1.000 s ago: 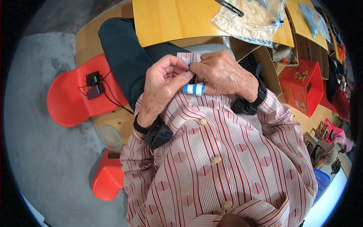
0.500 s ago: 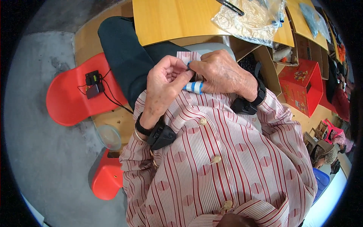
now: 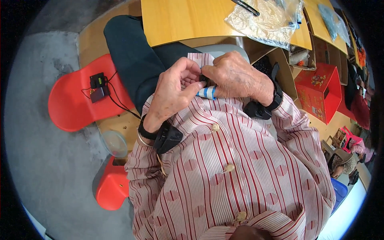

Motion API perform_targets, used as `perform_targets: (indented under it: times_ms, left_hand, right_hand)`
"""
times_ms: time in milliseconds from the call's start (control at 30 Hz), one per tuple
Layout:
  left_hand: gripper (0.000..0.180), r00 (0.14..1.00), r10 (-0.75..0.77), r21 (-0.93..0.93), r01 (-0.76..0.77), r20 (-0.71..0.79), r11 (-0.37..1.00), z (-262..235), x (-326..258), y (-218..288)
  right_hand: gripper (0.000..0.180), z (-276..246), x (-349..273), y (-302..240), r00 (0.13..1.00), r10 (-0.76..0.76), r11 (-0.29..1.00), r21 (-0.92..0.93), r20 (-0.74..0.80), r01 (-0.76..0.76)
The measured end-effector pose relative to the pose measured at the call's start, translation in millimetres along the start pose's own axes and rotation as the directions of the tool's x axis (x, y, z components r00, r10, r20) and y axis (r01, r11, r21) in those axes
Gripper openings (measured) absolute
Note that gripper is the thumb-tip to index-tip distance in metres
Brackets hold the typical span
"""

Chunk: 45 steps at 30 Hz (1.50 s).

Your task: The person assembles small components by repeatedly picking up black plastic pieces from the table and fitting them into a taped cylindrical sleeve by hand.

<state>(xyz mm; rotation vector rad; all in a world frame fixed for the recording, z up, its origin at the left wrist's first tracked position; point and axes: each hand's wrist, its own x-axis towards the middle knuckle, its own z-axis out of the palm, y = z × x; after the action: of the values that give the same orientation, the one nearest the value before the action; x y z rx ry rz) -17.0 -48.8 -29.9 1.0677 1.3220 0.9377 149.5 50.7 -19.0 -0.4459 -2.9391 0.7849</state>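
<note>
- Small blue-and-white cylinder, pinched between fingertips of left hand and right hand, just above striped shirt.
- Both sets of fingers closed on it; grip shallow, mostly hidden.
- Risk: slip from fingertips into lap or onto grey floor beside red stool.

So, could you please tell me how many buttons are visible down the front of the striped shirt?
3: a top button near the collar, a middle button on the chest, and a lower button below the hands. Others may be hidden under the hands.
</note>
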Motion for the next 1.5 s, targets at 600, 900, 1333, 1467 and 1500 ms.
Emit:
perform_targets:
  times_ms: [600,900,1333,1467,1500]
  left_hand:
    - [0.032,0.991,-0.136,-0.302,0.125,-0.014,0.945,2,0,-6]
    - [0.041,0.980,-0.188,-0.311,0.201,0.070,0.929,-7,-4,-3]
    - [0.078,0.928,0.356,0.371,-0.370,0.110,0.851,0,-24,15]
    - [0.074,0.893,0.434,0.398,-0.444,0.119,0.803,2,-27,17]
    - [0.071,0.891,0.438,0.403,-0.447,0.120,0.799,2,-28,20]
  right_hand:
    - [0.036,9,2,3,0.995,-0.085,0.996,-0.003,-0.058,0.085]
    - [0.037,12,1,7,0.989,-0.146,0.989,0.003,-0.007,0.146]
    - [0.037,4,-7,-1,0.953,-0.235,0.966,0.063,-0.191,0.251]
    - [0.037,2,-11,-4,0.958,-0.237,0.961,0.106,-0.165,0.256]
    - [0.038,1,-11,-4,0.954,-0.250,0.957,0.105,-0.168,0.269]
